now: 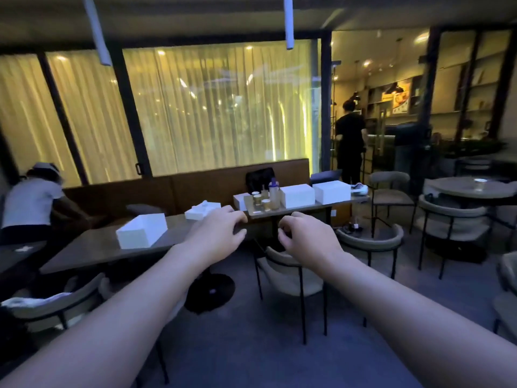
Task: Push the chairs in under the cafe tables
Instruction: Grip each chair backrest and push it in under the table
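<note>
Dim cafe terrace, curtained glass at 12 o'clock. Left hand [216, 229] and right hand [303, 236] reach forward in the air, each grip loosely curled and holding nothing. Pulled-out chair [291, 271] stands just below the right hand, apart from the long counter [92, 250] at 9 o'clock bearing a white box [141, 229].

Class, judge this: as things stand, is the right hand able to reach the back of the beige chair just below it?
Probably yes: the right hand hovers open-curled above the beige chair, with nothing between them.
</note>
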### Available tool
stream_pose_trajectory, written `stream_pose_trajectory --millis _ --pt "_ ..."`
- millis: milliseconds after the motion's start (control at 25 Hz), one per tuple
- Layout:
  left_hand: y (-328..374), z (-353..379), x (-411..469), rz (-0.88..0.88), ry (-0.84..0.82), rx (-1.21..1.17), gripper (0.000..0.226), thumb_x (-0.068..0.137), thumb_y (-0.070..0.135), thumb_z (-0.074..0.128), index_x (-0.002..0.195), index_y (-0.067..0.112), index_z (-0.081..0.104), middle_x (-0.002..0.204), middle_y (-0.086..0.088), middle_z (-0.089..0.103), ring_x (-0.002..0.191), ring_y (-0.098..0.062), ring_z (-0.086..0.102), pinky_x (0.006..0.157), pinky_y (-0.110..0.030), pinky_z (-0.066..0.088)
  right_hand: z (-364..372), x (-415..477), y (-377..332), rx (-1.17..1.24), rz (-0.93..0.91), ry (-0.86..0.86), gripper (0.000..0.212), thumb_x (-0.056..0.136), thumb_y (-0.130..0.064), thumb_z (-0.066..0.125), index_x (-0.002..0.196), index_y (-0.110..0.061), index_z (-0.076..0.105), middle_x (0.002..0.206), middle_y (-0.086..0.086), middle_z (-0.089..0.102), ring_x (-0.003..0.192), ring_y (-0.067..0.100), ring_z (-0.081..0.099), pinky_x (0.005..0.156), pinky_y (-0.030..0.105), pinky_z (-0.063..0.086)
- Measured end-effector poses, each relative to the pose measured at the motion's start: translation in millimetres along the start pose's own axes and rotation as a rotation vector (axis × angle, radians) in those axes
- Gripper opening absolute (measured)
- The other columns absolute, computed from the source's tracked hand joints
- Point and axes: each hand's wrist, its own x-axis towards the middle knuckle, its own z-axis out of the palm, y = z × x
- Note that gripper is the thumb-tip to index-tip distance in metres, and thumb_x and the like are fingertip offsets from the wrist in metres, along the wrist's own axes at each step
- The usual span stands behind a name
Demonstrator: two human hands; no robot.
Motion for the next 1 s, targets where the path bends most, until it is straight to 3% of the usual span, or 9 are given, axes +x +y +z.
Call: stream_pose_trajectory --millis 280,400,520,760,1000 --pt "-5.6 106.5 186.9 0.417 -0.044 -0.129 0.029 0.096 0.043 0.051 0.122 0.034 0.060 0.117 0.009 0.057 0.108 -0.017 0.055 0.074 -0.037 0.050 63.4 79.1 82.3 -0.220 0.302 0.077 0.026 0.093 -0.040 0.047 0.097 -0.024 0.067 0.092 -0.005 0.061 0.088 0.018 0.061 0.065 0.034 0.052" --pt "28.9 142.7 251.5 0.591 -0.067 -0.246 0.029 0.096 0.042 0.054 0.123 0.034 0.060 0.115 0.008 0.058 0.104 -0.015 0.054 0.072 -0.033 0.047 61.4 83.8 124.0 -0.337 0.460 0.082 0.027 0.094 -0.040 0.047 0.096 -0.023 0.067 0.092 -0.003 0.060 0.087 0.020 0.061 0.066 0.035 0.053" --pt "86.9 180.0 289.6 0.761 -0.069 -0.308 0.028 0.095 0.042 0.053 0.120 0.033 0.061 0.112 0.007 0.057 0.105 -0.016 0.054 0.079 -0.040 0.054 47.9 67.8 167.7 -0.458 0.590 0.143 0.025 0.095 -0.039 0.048 0.096 -0.023 0.067 0.091 -0.003 0.061 0.086 0.021 0.061 0.064 0.036 0.053" --pt "199.0 230.5 296.5 1.084 -0.134 -0.453 0.026 0.096 0.040 0.052 0.120 0.032 0.060 0.110 0.007 0.055 0.106 -0.018 0.055 0.080 -0.042 0.055 23.2 -19.2 213.6 -0.658 0.968 0.187 0.024 0.092 -0.042 0.045 0.091 -0.024 0.062 0.090 -0.003 0.058 0.087 0.022 0.060 0.063 0.039 0.053" --pt "270.7 276.3 224.8 1.467 -0.258 -0.602 0.027 0.098 0.036 0.048 0.120 0.026 0.058 0.113 0.003 0.054 0.109 -0.022 0.053 0.075 -0.038 0.050 45.3 -130.1 154.0 -0.887 1.334 0.269 0.018 0.090 -0.038 0.053 0.090 -0.024 0.063 0.091 -0.003 0.060 0.090 0.021 0.061 0.060 0.035 0.051"
